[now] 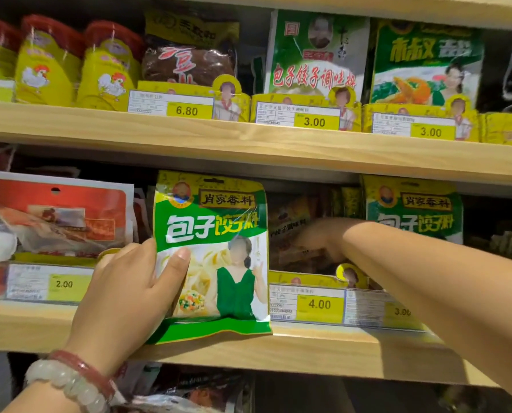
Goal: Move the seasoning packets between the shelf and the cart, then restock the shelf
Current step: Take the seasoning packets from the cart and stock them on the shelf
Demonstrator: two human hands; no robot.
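Your left hand rises from the lower left, wrist ringed by a pale bead bracelet and a red one, and its grip is clamped on a green seasoning packet: thumb flat across the front, fingers hidden behind the left edge. You hold the packet upright in front of the middle shelf, its bottom edge level with the shelf's front lip. Your right arm stretches in from the lower right, and the right hand reaches into the brownish packets standing behind the 4.00 price tag; the hand is blurred, so you cannot tell whether its grip is apart or together. A matching green packet stands on the same shelf just beyond your right forearm. The shelves are pale wood; the upper shelf carries yellow chicken-print jars and more packets behind yellow price tags.
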